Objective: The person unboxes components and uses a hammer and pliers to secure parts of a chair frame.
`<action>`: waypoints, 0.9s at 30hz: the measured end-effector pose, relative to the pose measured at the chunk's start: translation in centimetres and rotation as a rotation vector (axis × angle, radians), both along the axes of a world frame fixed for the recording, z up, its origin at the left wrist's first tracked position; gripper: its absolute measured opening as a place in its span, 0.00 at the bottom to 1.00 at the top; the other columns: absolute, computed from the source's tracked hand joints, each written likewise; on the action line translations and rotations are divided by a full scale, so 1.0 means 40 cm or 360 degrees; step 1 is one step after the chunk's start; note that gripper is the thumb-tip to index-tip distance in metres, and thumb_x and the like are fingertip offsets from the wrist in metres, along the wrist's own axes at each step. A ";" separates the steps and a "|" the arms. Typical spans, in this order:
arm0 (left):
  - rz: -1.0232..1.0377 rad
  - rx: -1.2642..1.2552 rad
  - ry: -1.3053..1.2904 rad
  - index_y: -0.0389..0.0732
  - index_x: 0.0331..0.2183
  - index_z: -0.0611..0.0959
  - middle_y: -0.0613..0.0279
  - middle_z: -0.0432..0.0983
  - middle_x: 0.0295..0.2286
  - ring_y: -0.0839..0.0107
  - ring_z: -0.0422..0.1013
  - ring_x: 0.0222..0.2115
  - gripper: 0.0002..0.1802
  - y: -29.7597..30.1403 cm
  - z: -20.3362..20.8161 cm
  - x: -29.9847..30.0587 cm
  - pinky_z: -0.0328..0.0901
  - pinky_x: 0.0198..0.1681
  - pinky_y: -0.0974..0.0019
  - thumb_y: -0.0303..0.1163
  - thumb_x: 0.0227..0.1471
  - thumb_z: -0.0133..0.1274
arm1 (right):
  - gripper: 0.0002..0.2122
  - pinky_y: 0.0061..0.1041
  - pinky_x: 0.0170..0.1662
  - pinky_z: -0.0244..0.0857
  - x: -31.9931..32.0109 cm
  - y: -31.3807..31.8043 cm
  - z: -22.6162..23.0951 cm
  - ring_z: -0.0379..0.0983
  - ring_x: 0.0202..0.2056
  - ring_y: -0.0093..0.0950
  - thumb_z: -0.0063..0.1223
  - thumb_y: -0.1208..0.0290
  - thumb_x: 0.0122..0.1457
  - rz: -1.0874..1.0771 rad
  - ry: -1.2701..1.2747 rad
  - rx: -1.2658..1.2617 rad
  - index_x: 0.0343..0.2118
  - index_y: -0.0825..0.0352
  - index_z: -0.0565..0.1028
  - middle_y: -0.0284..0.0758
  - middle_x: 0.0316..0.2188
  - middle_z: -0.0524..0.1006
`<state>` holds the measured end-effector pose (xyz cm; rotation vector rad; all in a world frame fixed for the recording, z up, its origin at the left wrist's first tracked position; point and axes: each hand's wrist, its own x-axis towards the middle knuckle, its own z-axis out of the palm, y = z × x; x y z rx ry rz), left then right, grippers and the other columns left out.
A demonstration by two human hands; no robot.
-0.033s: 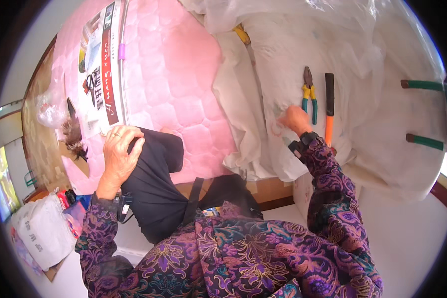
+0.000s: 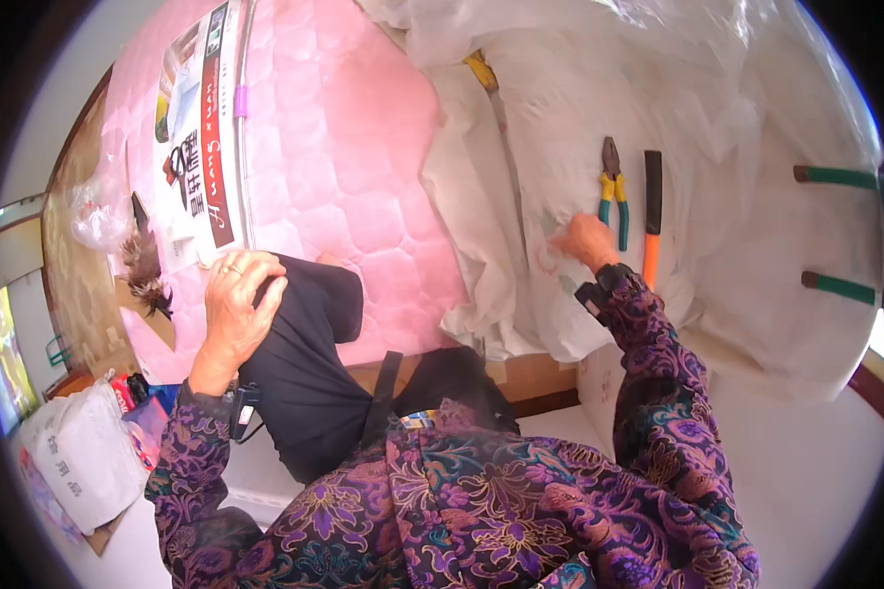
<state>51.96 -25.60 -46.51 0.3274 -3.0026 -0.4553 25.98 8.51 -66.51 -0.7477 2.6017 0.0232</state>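
My left hand, with a ring on one finger, lies over my dark-trousered knee, its fingers stretched out. Just beyond it is a clear plastic sleeve with a printed panel, on a pink quilted cover. My right hand rests on a white, crumpled covering, fingers curled in; whatever they may hold is hidden. Close to that hand lie pliers with yellow and teal grips. To their right is a long tool, black at its far part and orange at its near part.
At the left edge of the pink cover are a fluffy brown feathery thing and a crumpled clear bag. A white bag stands at lower left. Two green bars with brown ends jut in at right. Clear plastic sheeting covers the far side.
My right hand and forearm sit very slightly lower in the picture, as do the pliers and the long tool. My left hand stays on the knee.
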 end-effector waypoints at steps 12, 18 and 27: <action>-0.0117 0.0247 -0.0162 0.38 0.20 0.74 0.60 0.70 0.25 0.60 0.66 0.29 0.06 -0.104 -0.028 -0.103 0.59 0.33 0.61 0.23 0.32 0.54 | 0.15 0.25 0.23 0.64 -0.029 -0.050 0.000 0.70 0.15 0.29 0.53 0.57 0.39 -0.0556 -0.0723 0.0200 0.11 0.65 0.75 0.34 0.07 0.70; -0.0288 0.0534 -0.0391 0.40 0.18 0.73 0.62 0.69 0.25 0.62 0.66 0.28 0.07 -0.169 -0.042 -0.129 0.59 0.30 0.62 0.25 0.29 0.54 | 0.16 0.32 0.25 0.62 -0.027 -0.013 -0.042 0.71 0.21 0.37 0.56 0.54 0.36 -0.0537 -0.0591 0.0213 0.13 0.65 0.75 0.39 0.14 0.72; -0.0445 0.0883 -0.0519 0.41 0.18 0.75 0.64 0.70 0.25 0.65 0.66 0.28 0.05 -0.237 -0.068 -0.167 0.60 0.33 0.64 0.28 0.30 0.54 | 0.15 0.32 0.25 0.63 -0.032 -0.054 -0.040 0.70 0.20 0.39 0.57 0.56 0.35 -0.0621 -0.0515 0.0296 0.14 0.66 0.76 0.41 0.14 0.72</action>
